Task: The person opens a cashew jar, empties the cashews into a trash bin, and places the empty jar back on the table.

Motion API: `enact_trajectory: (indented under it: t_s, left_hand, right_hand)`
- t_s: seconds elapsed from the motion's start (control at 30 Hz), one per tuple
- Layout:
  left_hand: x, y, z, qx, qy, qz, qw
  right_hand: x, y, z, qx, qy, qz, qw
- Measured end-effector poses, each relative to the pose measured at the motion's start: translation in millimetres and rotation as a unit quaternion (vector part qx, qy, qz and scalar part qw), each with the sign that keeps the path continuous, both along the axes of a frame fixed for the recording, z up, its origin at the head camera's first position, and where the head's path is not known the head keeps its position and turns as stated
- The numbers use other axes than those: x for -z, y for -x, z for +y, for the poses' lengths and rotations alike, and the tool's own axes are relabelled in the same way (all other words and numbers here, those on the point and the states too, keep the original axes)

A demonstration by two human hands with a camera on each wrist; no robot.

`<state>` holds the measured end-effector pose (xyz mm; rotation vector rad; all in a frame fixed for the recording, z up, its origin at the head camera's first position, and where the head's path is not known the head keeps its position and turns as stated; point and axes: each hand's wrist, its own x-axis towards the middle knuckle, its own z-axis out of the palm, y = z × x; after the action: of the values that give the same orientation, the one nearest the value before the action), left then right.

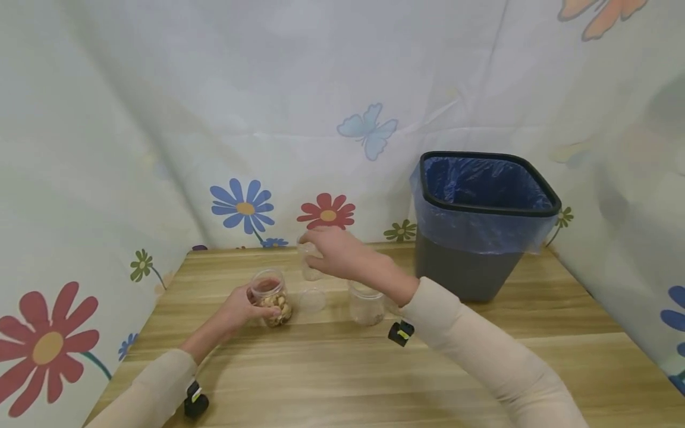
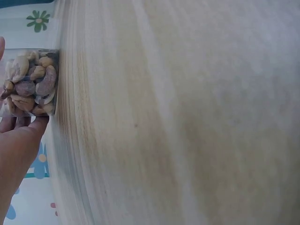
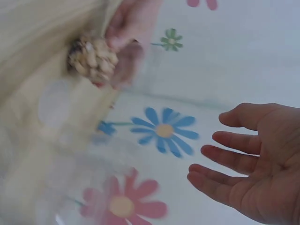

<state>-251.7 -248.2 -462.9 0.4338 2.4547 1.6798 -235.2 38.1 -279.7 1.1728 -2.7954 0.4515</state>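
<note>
My left hand grips a clear, lidless jar of cashews from its left side, thumb across the front. Close up in the left wrist view, the nuts look tan and reddish-brown behind the clear wall. My right hand reaches over the back of the table beside a second clear jar, partly hiding it. In the right wrist view its fingers are spread and nothing lies in the palm. A flat clear disc like a lid rests right of the cashew jar.
Another clear jar stands below my right forearm, partly covered by it. At the back right is a grey bin with a blue liner. A flowered curtain hangs behind and beside the wooden table.
</note>
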Motion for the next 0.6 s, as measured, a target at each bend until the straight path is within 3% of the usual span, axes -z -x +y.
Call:
enact_trajectory:
  t_s: [0.27,0.47,0.6]
  left_hand:
    - [0.6,-3.0,-0.9,-0.002,-0.003,-0.007,1.0]
    - [0.0,-2.8,-0.6,-0.003,0.008,-0.002,1.0]
    - [-0.1,-2.6,0.0,-0.003,0.007,-0.001,1.0]
  right_hand:
    - [-46.4,-10.4,49,-0.008,0.034,0.062,0.9975]
    - [-73.9,-19.3,96,0.056,0.027,0.07,0.9956]
    - [-83.1,-23.9,131,0.089,0.021,0.091,0.9916]
